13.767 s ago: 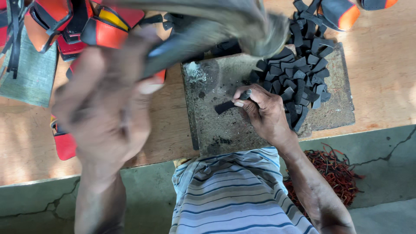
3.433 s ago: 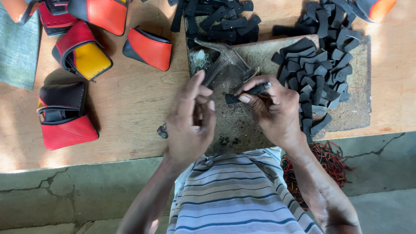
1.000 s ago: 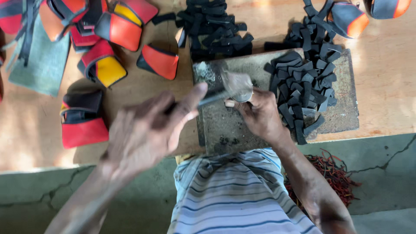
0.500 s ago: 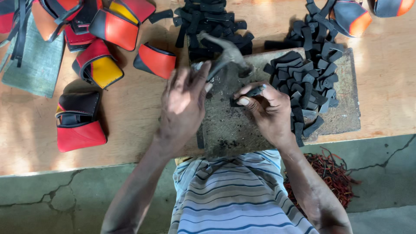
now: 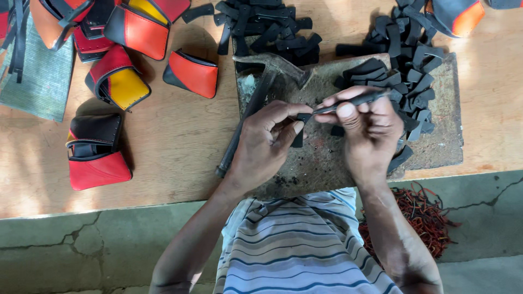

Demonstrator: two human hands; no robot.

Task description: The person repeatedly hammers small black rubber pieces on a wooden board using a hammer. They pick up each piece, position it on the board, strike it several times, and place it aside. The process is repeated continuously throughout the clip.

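Both hands, left hand (image 5: 264,144) and right hand (image 5: 368,130), are pinching one small black strip (image 5: 298,136) beside the hammer (image 5: 256,100), fingers risking losing it among the strip pile (image 5: 406,65).

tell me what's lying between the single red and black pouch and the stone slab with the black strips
Only bare wooden tabletop lies between the red and black pouch and the stone slab, in the head view; the hammer rests on the slab's near edge.

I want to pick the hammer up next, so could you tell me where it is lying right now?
In the head view the hammer lies on the left part of the stone slab, its head near the black strap pieces and its handle running down under the left hand.
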